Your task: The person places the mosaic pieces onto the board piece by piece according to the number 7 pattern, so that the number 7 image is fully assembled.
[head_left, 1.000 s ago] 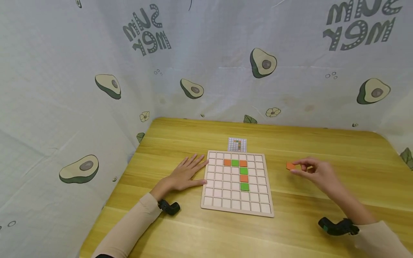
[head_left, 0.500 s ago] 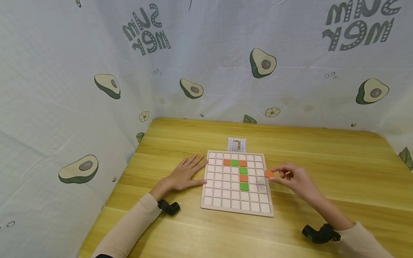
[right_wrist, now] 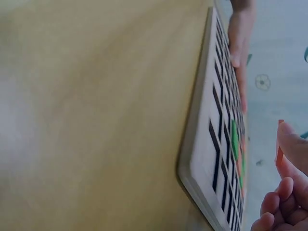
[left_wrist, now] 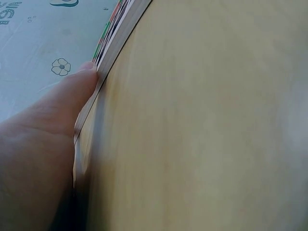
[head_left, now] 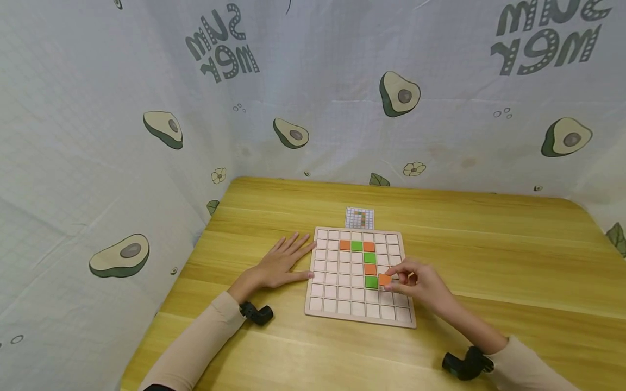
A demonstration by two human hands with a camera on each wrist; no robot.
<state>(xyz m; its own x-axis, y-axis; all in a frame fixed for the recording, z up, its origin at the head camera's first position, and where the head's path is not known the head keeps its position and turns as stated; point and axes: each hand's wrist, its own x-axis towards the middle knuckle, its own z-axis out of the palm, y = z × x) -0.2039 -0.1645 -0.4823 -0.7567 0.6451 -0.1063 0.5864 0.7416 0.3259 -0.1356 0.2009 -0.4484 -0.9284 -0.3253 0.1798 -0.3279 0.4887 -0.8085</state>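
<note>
An orange square tile (head_left: 385, 279) is pinched between the thumb and forefinger of my right hand (head_left: 424, 285), over the grid board (head_left: 337, 310). In the right wrist view that tile (right_wrist: 279, 143) appears edge-on and raised off the board. Several orange and green tiles sit in the board's cells: a row of three near the top, then a column running down from its right end, with a green tile (head_left: 371, 282) lowest. My left hand (head_left: 279, 266) lies on the table with fingers spread, its fingertips and thumb touching the board's left edge. The left wrist view shows the thumb (left_wrist: 72, 94) against that edge.
A small printed card (head_left: 359, 218) with a coloured grid pattern lies just behind the board. The wooden table (head_left: 489, 244) extends on both sides. A white curtain (head_left: 332, 81) with avocado prints hangs at the back and left.
My right hand has moved left from beside the board, bringing the orange tile over the cells near the lowest green tile. The left hand has stayed in place.
</note>
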